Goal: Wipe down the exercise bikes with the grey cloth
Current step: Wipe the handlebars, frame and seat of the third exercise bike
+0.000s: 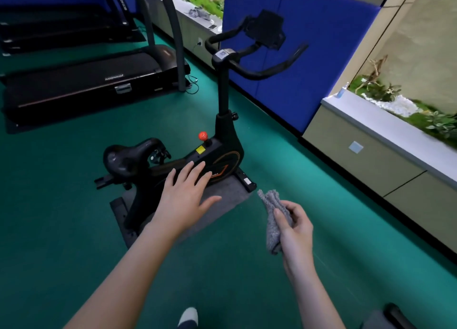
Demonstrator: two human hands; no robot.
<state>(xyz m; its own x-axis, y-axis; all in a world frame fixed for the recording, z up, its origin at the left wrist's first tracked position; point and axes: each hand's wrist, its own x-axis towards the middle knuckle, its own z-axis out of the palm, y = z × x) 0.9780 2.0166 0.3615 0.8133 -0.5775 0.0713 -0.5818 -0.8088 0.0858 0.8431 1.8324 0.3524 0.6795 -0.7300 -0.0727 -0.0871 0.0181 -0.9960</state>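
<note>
Gym room: teal-green carpeted floor (61, 205), blue padded wall panels (309, 56), long black treadmill (86, 81) far left of the hands. Black metal-and-plastic exercise bike (222, 150) with red knob stands on a flat dark grey mat (222, 197), just ahead of the left hand (184, 195). Left hand spread, fingers straight, over the bike frame; contact unclear. Right hand (295, 227) pinches the fuzzy, bunched grey cloth (273, 205), right of the bike, apart from it.

We see a grey cloth (270, 200), fuzzy and matt; an exercise bike (223, 140) shelled in smooth black plastic; its saddle (121, 159) glossy, its mat (230, 190) rough, the green floor (74, 205) matt.
</note>
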